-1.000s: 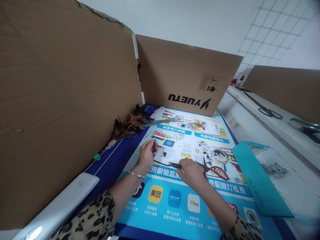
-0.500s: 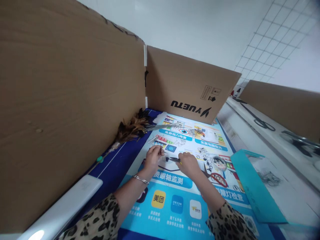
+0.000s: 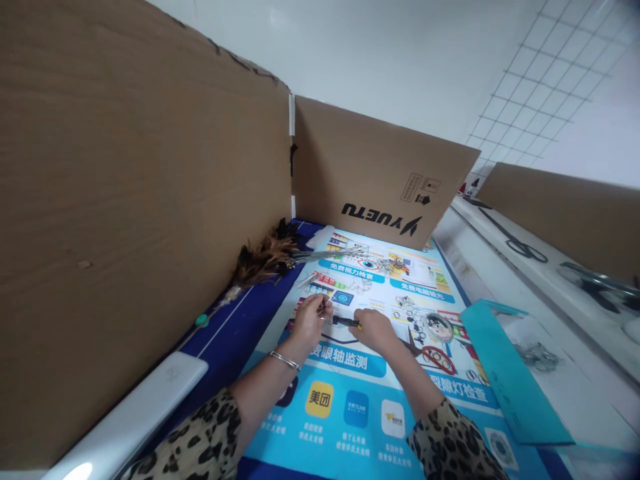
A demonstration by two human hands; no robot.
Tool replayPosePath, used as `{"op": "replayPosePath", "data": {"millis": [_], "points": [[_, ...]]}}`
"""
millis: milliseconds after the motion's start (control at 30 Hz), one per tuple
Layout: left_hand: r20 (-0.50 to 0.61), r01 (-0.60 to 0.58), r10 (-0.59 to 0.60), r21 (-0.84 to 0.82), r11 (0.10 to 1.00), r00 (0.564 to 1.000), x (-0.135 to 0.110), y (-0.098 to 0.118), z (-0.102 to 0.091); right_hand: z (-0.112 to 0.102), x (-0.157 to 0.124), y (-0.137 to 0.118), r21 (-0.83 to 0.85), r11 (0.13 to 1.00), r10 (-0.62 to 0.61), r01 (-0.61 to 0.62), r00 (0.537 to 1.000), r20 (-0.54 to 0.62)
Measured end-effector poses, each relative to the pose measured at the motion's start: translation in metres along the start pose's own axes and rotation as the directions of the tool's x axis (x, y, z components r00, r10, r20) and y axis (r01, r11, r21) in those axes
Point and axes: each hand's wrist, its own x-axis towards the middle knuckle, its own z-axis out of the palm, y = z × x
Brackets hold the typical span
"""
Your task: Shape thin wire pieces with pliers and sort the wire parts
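My right hand (image 3: pixel 376 329) is closed around a pair of pliers (image 3: pixel 346 322) with dark jaws and a bit of yellow at the handle. The jaws point left, toward my left hand (image 3: pixel 309 323). Fingertips of that hand pinch a small, thin wire-like piece (image 3: pixel 324 309), mostly hidden by the fingers. The plier tips are close to this piece; whether they touch it I cannot tell. Beyond my hands, a bundle of straight silvery wires (image 3: pixel 333 254) and bent wire pieces (image 3: pixel 364 287) lie on the printed sheet (image 3: pixel 345 373).
To the right lie scissors (image 3: pixel 436 359) with red handles, a round tin (image 3: pixel 440 327) and small black rings. A teal folder (image 3: pixel 515 380) holds tangled wire (image 3: pixel 537 357). Brown feathers (image 3: pixel 265 257) rest at the left by the cardboard wall (image 3: pixel 150 167). A white device (image 3: pixel 135 413) sits front left.
My right hand has shifted slightly left, and the pliers are nearer the left fingers. My left hand has turned a little, its fingers more upright.
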Motion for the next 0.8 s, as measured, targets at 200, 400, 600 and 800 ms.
{"op": "replayPosePath", "data": {"millis": [200, 400, 600, 800], "points": [[0.035, 0.013, -0.013, -0.012, 1.0, 0.999, 0.001, -0.001, -0.002, 0.0, -0.002, 0.001, 0.039, 0.999, 0.001, 0.0, 1.0, -0.005], [0.107, 0.074, -0.075, 0.016, 0.997, 0.991, -0.003, -0.002, 0.0, -0.002, -0.018, 0.01, 0.105, 0.993, -0.069, 0.063, 0.996, 0.063], [0.069, 0.043, -0.048, 0.076, 0.996, 0.996, -0.008, -0.004, 0.004, -0.01, -0.025, 0.022, 0.109, 0.994, -0.03, 0.031, 0.999, -0.014], [0.042, 0.074, -0.083, 0.184, 0.98, 0.996, -0.017, -0.007, 0.004, -0.005, -0.016, 0.016, -0.002, 1.0, 0.01, -0.011, 0.997, -0.079]]}}
